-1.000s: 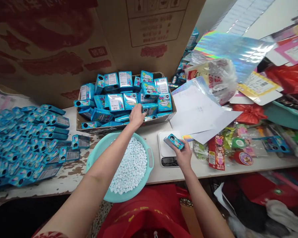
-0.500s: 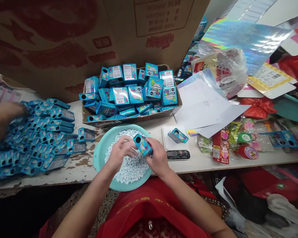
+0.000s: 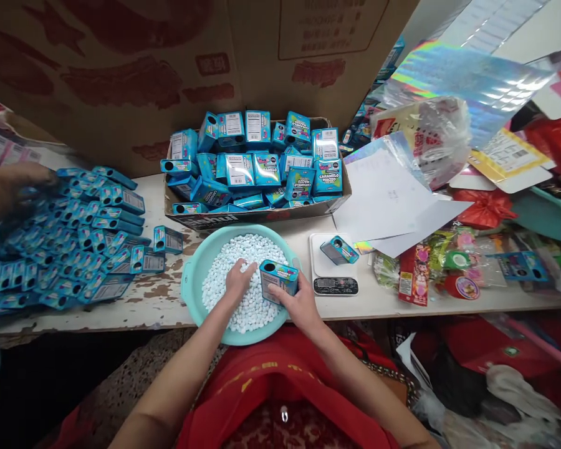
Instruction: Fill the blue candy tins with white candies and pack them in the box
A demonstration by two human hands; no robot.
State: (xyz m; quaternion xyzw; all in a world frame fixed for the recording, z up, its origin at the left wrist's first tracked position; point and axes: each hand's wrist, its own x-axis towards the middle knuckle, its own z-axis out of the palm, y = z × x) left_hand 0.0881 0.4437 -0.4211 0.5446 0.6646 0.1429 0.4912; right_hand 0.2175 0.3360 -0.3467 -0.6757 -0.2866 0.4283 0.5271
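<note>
Over the basin [image 3: 194, 300], the right hand [image 3: 302, 304] grips a blue box [image 3: 280, 278] just right of the left hand [image 3: 238, 280], whose grasp is unclear.

At your 12 o'clock, the blue box [image 3: 328, 176] at the 3 o'clock end of the open carton [image 3: 257, 217] reads "CARAMELO MACIZO"; a middle box [image 3: 266, 170] shows "AMELO". The carton's front shows "ishui", its start unclear. Lettering on your held box [image 3: 279, 280] is too small for you to read.
</note>
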